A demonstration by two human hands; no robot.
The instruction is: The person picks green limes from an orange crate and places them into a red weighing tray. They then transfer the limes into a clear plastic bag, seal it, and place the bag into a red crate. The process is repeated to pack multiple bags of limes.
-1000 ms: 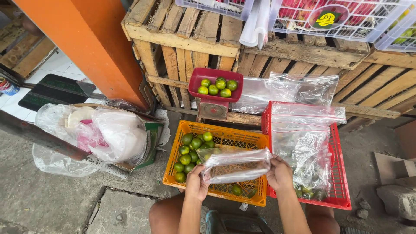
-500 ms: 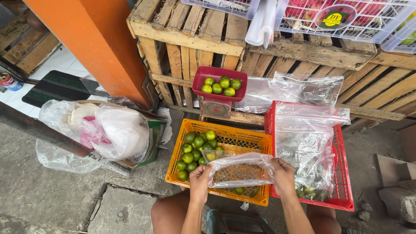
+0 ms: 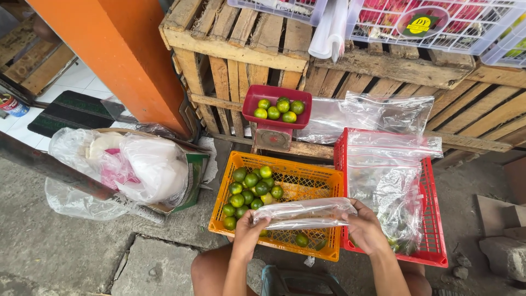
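Both hands have drawn the clear plastic bag (image 3: 304,213) flatter over the orange crate's (image 3: 285,181) near edge, left hand (image 3: 247,233) and right hand (image 3: 366,230) each pinching an end.

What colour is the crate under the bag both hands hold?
Orange crate, seen in the head view, with green limes inside.

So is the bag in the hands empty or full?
Empty: the clear bag lies flat and see-through between the left hand and right hand, with nothing inside.
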